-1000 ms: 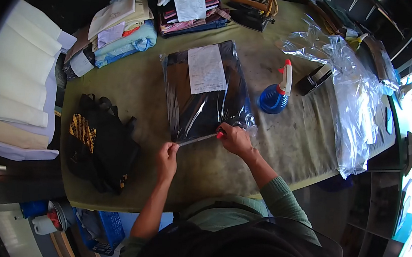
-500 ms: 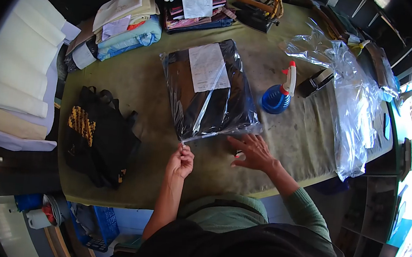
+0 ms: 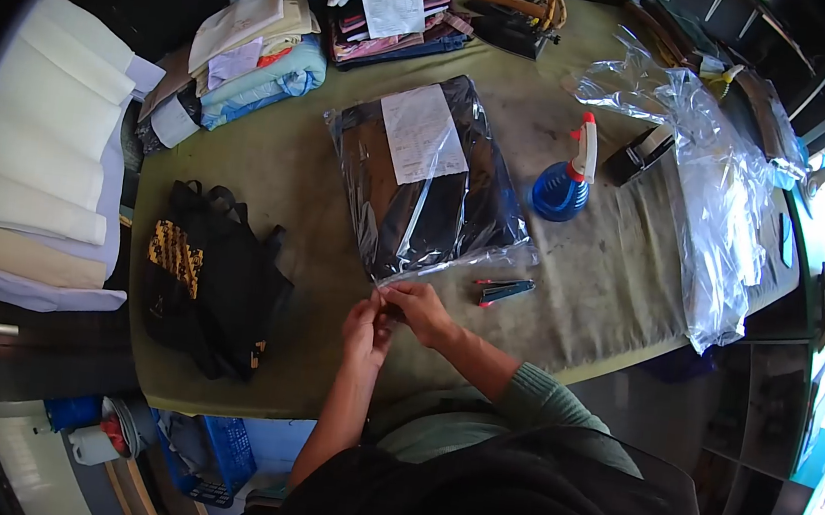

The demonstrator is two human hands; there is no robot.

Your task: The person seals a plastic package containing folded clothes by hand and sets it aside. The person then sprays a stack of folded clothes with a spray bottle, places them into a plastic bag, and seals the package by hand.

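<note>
Dark folded clothing lies inside a clear plastic bag (image 3: pixel 502 229), with a printed paper slip (image 3: pixel 423 134) on top. My left hand (image 3: pixel 362 329) is closed, pinching the bag's near left corner. Right beside it, my right hand (image 3: pixel 419 313) is closed at the same corner, its fingertips against the plastic. The exact grip at the fingertips is partly hidden. A small stapler (image 3: pixel 505 291) with red on it rests on the table just right of my hands, touched by neither. Farther right stands a blue spray bottle (image 3: pixel 560 191) with a red and white trigger head.
On the left of the cloth-covered table (image 3: pixel 334 239) lies a black bag (image 3: pixel 218 287). Folded laundry (image 3: pixel 260 81) and another clothes stack (image 3: pixel 387 24) sit at the back beside an iron (image 3: pixel 509 32). Loose clear plastic (image 3: pixel 713 219) spreads along the right, near a black tape dispenser (image 3: pixel 639 157).
My right hand has moved left from over the stapler to the bag's corner, joining my left hand. The stapler now lies uncovered. The view has shifted slightly.
</note>
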